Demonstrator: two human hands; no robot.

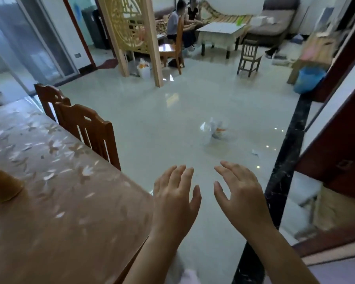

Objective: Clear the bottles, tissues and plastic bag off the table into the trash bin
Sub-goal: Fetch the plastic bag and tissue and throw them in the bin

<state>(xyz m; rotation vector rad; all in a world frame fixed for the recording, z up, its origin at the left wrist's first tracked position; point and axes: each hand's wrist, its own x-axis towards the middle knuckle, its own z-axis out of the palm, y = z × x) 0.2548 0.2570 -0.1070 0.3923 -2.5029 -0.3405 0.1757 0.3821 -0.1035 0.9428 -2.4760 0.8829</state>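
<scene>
Both my hands hover above the pale floor, just right of the table's corner. My left hand (pixel 175 193) and my right hand (pixel 239 191) are palm down with fingers spread, and neither holds anything. The table (pixel 55 181) at the left has a brown flowered cover under clear film. A crumpled clear plastic bag (pixel 214 131) with something white and orange in it lies on the floor ahead of my hands. A blue trash bin (pixel 308 78) stands far right beside a wooden bench. A small white scrap (pixel 255 152) lies on the floor near the bag.
A yellowish object (pixel 2 186) sits at the table's left edge. Two wooden chairs (pixel 86 130) are pushed against the table. A dark doorsill (pixel 287 156) and red-brown door frame run along the right. Far back are a carved screen (pixel 129 31), a low table, a small chair (pixel 249 56) and two seated people.
</scene>
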